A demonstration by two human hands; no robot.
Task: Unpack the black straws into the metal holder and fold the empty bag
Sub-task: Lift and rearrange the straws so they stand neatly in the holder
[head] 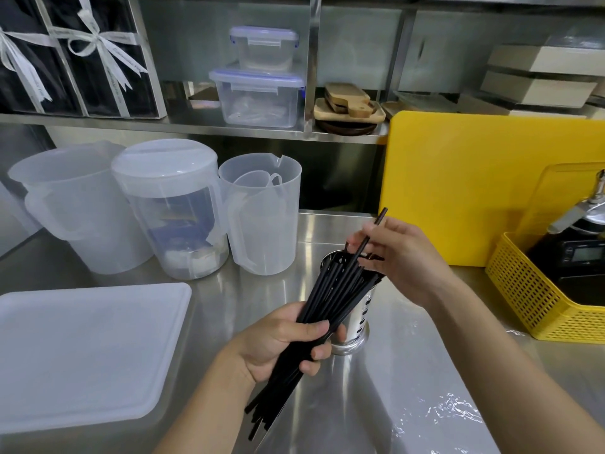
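My left hand [281, 342] grips a bundle of black straws [330, 290] near its middle, tilted up to the right; the lower ends stick out below my wrist. The bundle's upper ends lean over the rim of the perforated metal holder [358, 322], which stands upright on the steel counter. My right hand [399, 253] hovers above the holder's mouth and pinches a single black straw [376, 224] that points up and to the right. A clear plastic bag [451, 411] lies crumpled on the counter at the lower right, partly under my right forearm.
Three translucent plastic jugs [170, 208] stand at the back left. A white plastic tray lid [82, 352] lies at the left. A yellow cutting board [465, 185] leans behind, and a yellow basket [537, 299] holds a black device at the right. Shelves with containers run above.
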